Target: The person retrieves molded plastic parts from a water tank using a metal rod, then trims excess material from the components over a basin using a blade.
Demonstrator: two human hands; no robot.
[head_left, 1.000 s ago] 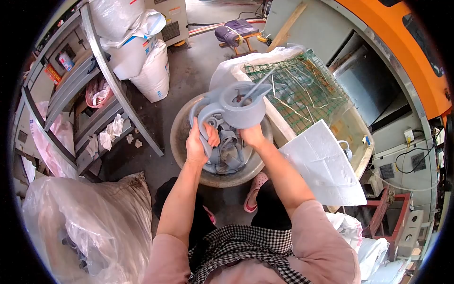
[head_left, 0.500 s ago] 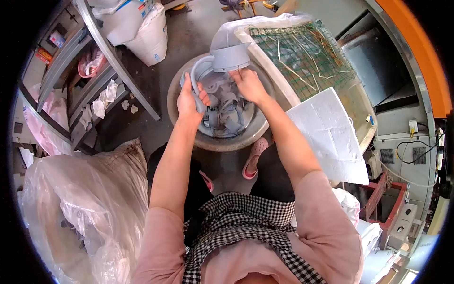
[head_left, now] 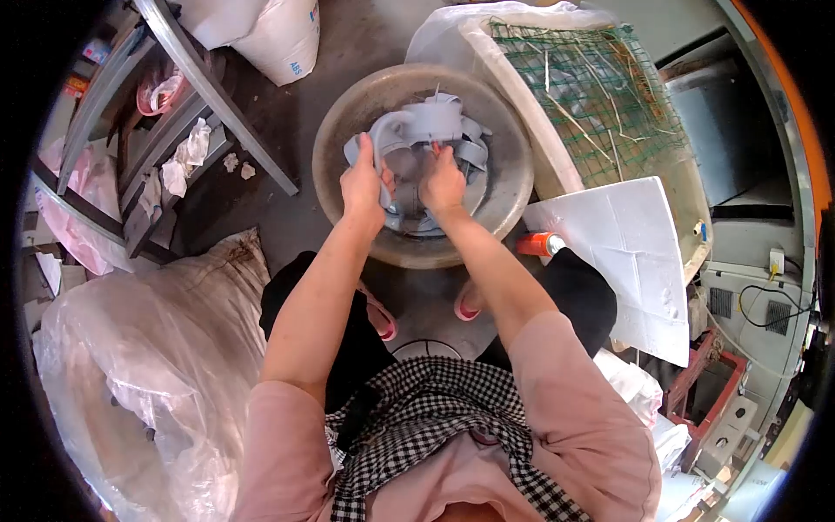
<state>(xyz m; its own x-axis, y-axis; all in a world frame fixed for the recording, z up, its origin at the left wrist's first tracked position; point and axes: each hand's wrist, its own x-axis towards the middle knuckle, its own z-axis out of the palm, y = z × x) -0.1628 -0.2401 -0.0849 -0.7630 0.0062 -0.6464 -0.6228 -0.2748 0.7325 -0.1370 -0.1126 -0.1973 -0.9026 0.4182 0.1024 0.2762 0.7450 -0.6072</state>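
Note:
A pale grey plastic part with a round collar and a curved, handle-like arm is held over the wide basin. My left hand is wrapped round the curved arm at its left side. Close below the collar, my right hand is closed, with a small reddish bit showing at its fingertips; what it grips I cannot make out. More grey plastic pieces lie in the basin, partly hidden by my hands and the held part.
Right of the basin stands a pale tub topped with green netting. A white foam sheet leans there, near a red can. On the left are a metal rack and a large plastic-covered sack. A white sack stands behind.
The grey part and both hands have come lower over the basin, and the part sits more level. My knees are wider apart, and the red can has come into view.

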